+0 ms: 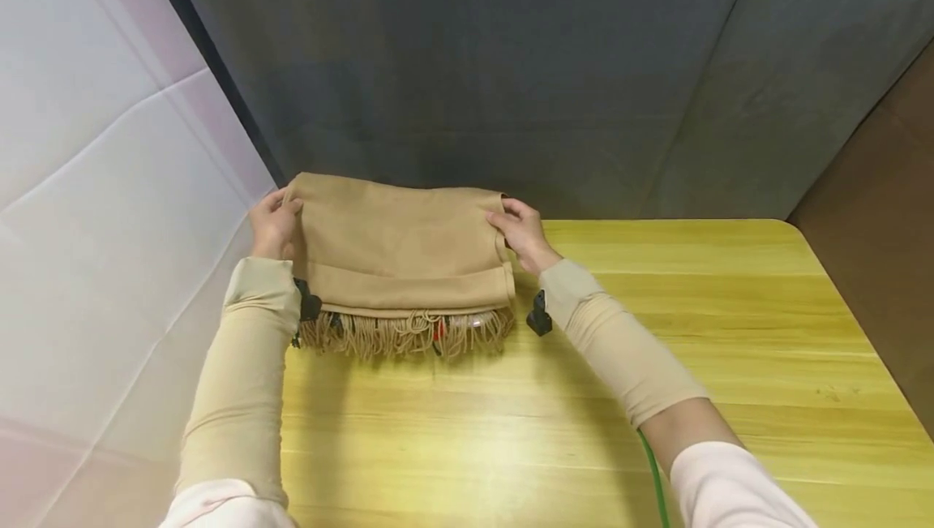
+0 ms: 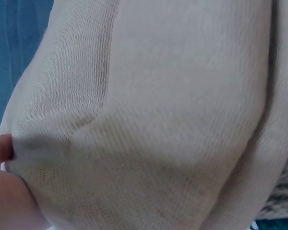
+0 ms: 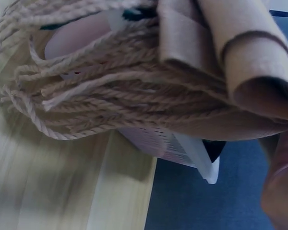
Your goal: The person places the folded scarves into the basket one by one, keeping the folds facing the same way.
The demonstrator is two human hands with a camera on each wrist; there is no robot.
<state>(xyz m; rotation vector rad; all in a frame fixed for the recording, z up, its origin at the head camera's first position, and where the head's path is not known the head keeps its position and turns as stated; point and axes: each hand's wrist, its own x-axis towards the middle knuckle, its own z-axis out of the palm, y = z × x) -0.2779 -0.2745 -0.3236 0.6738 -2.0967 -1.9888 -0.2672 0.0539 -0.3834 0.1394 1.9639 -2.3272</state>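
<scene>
A tan scarf (image 1: 397,228) with a twisted fringe (image 1: 394,337) lies folded over several things at the table's back left. My left hand (image 1: 274,224) pinches its far left corner, thumb on top. At the far right edge my right hand (image 1: 521,232) grips the cloth between thumb and fingers. Folded layers of the scarf (image 2: 173,96) fill the left wrist view. Under the fringe, the right wrist view shows a pale pink rounded thing (image 3: 79,36) and a white box with print (image 3: 170,148). Most of what lies beneath is hidden.
The yellow wooden table (image 1: 657,301) ends against a dark grey panel (image 1: 474,66) at the back. A white panel (image 1: 124,212) stands close on the left, a brown one (image 1: 883,212) on the right. A green cable (image 1: 653,471) hangs by the right forearm.
</scene>
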